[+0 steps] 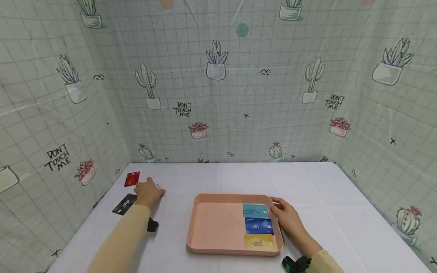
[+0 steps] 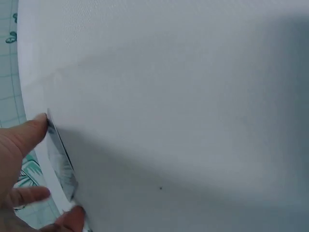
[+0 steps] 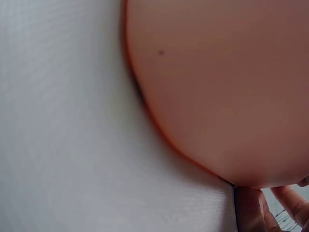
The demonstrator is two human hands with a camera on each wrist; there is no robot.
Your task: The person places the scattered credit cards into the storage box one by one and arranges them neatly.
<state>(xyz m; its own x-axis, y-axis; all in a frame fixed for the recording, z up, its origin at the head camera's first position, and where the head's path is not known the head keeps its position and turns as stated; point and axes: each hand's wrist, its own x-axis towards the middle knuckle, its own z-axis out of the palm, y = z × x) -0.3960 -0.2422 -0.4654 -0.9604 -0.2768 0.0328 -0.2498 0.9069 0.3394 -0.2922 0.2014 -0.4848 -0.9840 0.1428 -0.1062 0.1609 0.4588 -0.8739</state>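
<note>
Green-grey, cactus-printed, gridded sheeting (image 1: 218, 98) encloses a white table (image 1: 341, 227) on three sides.

1. From my station I see the left hand (image 1: 148, 192) just beside the red card (image 1: 132, 179) and black card (image 1: 123, 204).
2. I see the right hand (image 1: 286, 215) gripping the pink tray's (image 1: 216, 227) right rim.
3. Inside, I count teal (image 1: 252, 210), blue (image 1: 256, 226) and yellow cards (image 1: 252, 242).

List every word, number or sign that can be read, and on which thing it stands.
"DON'T TOUCH ME": three times on the backdrop
"x": several, backdrop
"VIP": teal card, upside down
"VIP": blue card, upside down
"VIP": black card
Red card, gold card, silvery card in left hand: too small or blurred to read
</note>
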